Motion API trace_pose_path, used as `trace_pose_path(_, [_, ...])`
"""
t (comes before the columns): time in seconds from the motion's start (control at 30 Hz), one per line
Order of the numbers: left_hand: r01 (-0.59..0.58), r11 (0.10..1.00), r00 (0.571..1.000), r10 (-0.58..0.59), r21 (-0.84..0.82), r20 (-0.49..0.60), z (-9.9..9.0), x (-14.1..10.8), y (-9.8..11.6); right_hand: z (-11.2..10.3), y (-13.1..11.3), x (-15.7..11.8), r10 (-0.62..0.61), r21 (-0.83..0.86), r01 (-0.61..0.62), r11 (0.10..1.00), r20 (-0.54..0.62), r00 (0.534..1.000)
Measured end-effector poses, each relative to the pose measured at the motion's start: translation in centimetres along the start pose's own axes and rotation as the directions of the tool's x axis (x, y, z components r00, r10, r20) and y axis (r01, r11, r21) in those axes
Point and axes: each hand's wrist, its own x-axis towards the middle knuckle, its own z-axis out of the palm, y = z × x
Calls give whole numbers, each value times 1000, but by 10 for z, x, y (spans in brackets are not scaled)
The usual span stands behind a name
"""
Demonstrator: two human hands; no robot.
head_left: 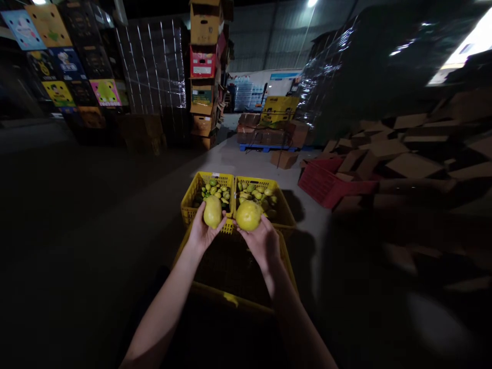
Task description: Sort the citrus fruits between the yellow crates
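Note:
My left hand point(202, 230) is closed around an oval yellow-green fruit point(212, 212), held upright. Beside it, my right hand point(263, 240) grips a rounder yellow fruit point(248, 216) with a few dark marks on top. The two fruits are a small distance apart. Both hands are above the far part of a large, dark-looking yellow crate point(215, 294) nearest me. Beyond them stand two yellow crates side by side: the left crate point(188, 201) holds several small green and yellow fruits, and the right crate point(286, 215) holds several yellow-green ones.
A red crate point(321, 183) lies at the right by a heap of flattened cardboard point(415, 164). Stacked boxes point(203, 64) rise behind. Farther back, a blue pallet point(265, 148) bears cartons, with a brown box point(284, 159) in front.

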Motion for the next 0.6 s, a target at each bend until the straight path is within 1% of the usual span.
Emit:
trace_pose_path(0.03, [2,1000,1000,-2,8,-12,0,0,0,1,0,0,17,26,-17,1000,-5,1000])
trace_pose_path(0.1, [16,999,1000,-15,38,-13,0,0,0,4,-1,-2,94,107,-91,990,-17,995])
trace_pose_path(0.17, [54,996,999,-54,75,-2,0,1,-1,5,0,-3,185,163,-179,970,-22,983])
trace_pose_path(0.23, [86,990,996,-84,110,-22,-1,2,-3,4,1,-3,259,192,-251,949,-21,966])
trace_pose_path(0.33, [107,988,991,-96,114,-93,-2,3,-7,2,6,-2,301,249,-283,926,-38,953])
trace_pose_path(0.4, [116,990,989,-108,84,-103,-2,4,-9,1,8,-2,309,286,-288,914,-30,951])
trace_pose_path(0.5, [143,987,989,-139,71,-49,-2,2,-12,-1,8,-4,328,317,-312,896,3,945])
trace_pose_path(0.6, [178,977,983,-182,117,21,-3,1,-13,-3,5,-6,349,353,-336,873,30,937])
